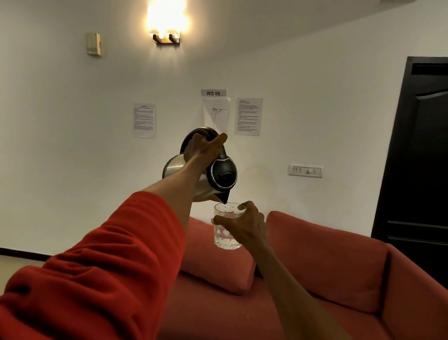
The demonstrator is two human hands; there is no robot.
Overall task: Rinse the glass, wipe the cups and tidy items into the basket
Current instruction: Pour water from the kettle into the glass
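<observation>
- The left hand (204, 148) is closed round the handle of a steel kettle (213, 169), tipped well forward so its spout sits just above the rim of the glass (226, 227).
- The right hand (242, 225) is wrapped round the glass from the side, holding it upright in mid-air. Nothing carries it: it hangs over the seat of the red sofa (330, 272), near the loose cushion (221, 261) at the sofa's back edge.
- The biggest worry is the pour missing. The spout is close to the near side of the rim, so a small wobble of either arm could send water down the outside of the glass and onto the sofa seat.
- Overfilling is the next risk. The glass is small and the kettle is steeply tilted; a sudden gush could flood it and wet the fingers (241, 206) hooked over the rim.
- If that water is hot, which I cannot tell from here, the right hand might flinch and let the glass drop.
- A wet patterned glass is slippery, and a slip would soak the cushion.
- The kettle's lid looks shut, though at that tilt a loose one could swing open.
- No basket or cups are in view, so those steps look not yet begun.
</observation>
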